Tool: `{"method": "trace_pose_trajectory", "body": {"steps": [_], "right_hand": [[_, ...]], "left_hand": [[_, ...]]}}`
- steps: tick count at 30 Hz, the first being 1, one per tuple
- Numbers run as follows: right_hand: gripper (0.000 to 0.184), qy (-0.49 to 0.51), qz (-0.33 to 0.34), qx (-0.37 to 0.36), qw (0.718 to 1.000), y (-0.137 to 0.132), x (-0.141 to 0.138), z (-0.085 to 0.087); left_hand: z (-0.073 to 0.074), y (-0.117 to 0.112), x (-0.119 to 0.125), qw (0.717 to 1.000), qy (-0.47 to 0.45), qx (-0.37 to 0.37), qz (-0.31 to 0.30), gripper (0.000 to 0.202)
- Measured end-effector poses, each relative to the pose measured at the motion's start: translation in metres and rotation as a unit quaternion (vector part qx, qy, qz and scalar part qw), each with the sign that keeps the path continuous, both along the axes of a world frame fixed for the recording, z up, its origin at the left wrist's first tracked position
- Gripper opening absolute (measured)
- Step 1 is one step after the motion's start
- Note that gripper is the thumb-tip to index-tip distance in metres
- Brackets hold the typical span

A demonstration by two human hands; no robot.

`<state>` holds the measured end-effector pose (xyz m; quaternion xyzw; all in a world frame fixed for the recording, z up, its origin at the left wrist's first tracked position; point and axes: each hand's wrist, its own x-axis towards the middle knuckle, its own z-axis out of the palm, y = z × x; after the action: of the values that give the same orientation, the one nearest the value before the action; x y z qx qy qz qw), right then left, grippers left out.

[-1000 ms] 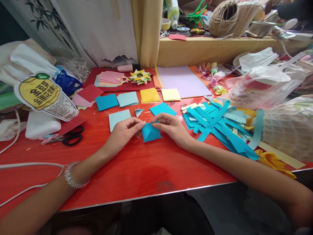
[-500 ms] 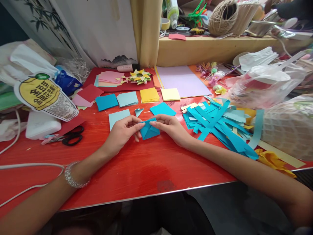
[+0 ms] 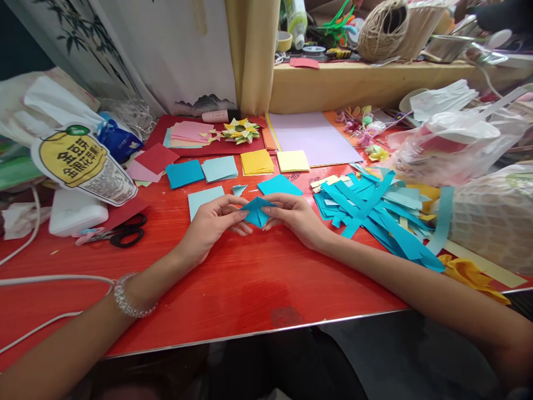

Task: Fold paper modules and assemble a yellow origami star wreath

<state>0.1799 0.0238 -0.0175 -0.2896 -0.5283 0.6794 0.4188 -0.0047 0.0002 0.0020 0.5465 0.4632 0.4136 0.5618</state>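
A small folded teal paper piece [image 3: 256, 212] is pinched between both my hands, just above the red table [image 3: 233, 289]. My left hand [image 3: 212, 223] grips its left edge with thumb and fingers closed; a bead bracelet [image 3: 125, 297] circles that wrist. My right hand [image 3: 295, 215] holds the right edge, fingers curled round it. Just behind the hands lie a pale blue paper square [image 3: 204, 199], a tiny folded pale blue triangle [image 3: 239, 189] and a teal square [image 3: 280, 185].
Stacks of coloured squares [image 3: 257, 162] and a paper star flower [image 3: 240, 130] lie further back. A heap of teal strips [image 3: 370, 208] lies right, plastic bags [image 3: 453, 139] behind it. Black scissors [image 3: 125, 233], a white box [image 3: 77, 211] and a cable [image 3: 50, 278] are left.
The teal paper has been folded smaller and lifted slightly off the table; both hands drew closer together round it.
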Motion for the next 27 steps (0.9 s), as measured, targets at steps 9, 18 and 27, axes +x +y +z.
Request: {"method": "trace_pose_trajectory", "body": {"steps": [9, 18, 27], "right_hand": [[0.014, 0.031, -0.006, -0.017, 0.999, 0.002, 0.002, -0.002], [0.013, -0.052, 0.005, -0.003, 0.999, -0.007, -0.004, 0.01], [0.01, -0.145, 0.115, 0.098, 0.978, -0.014, -0.002, 0.007]], "left_hand": [[0.002, -0.003, 0.0, 0.999, 0.008, 0.046, 0.003, 0.017], [-0.006, 0.0, 0.001, 0.984, 0.064, 0.152, 0.07, 0.026], [-0.006, -0.007, 0.004, 0.983, 0.095, 0.153, 0.036, 0.035]]}}
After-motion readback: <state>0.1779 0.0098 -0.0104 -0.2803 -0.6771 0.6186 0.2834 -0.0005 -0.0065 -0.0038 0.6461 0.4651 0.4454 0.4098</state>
